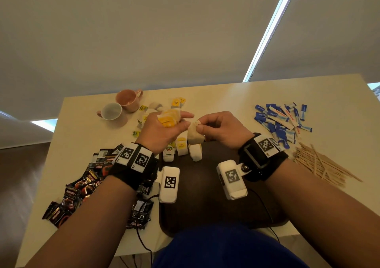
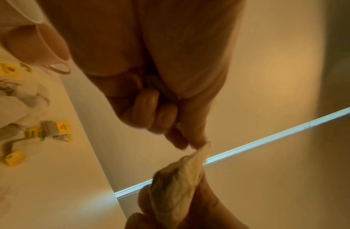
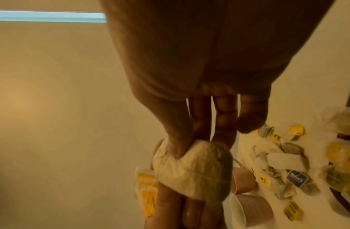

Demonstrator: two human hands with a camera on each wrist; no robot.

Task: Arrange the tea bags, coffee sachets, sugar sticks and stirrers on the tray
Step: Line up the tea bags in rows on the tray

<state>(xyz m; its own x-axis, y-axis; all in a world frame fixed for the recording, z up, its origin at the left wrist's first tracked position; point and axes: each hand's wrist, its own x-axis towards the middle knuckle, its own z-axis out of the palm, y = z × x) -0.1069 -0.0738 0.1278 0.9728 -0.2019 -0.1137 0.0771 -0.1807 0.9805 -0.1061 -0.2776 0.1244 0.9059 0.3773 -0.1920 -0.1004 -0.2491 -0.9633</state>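
On the cream table [image 1: 226,95], the right hand [image 1: 222,128] pinches one tea bag [image 1: 195,134]; beside it the left hand [image 1: 162,130] clutches yellow-tagged ones [image 1: 168,118]. Beneath both, a few stand on the tray [image 1: 205,195]; coffee sachets [image 1: 82,185], sugar sticks [image 1: 281,119] and stirrers [image 1: 320,165] remain outside.

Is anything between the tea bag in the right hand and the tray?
Nothing visible: the right hand pinches the tea bag just above the tray's far edge, beside tea bags already standing there.

Dark brown tray [image 1: 205,195]; cream table [image 1: 267,95]. Pink cups [image 1: 128,99] with white insides. Off-white tea bags [image 1: 195,136] with yellow tags [image 1: 176,103]. Black-and-red coffee sachets [image 1: 82,185]. Blue-and-white sugar sticks [image 1: 281,119], some lettered red. Pale wooden stirrers [image 1: 320,165].
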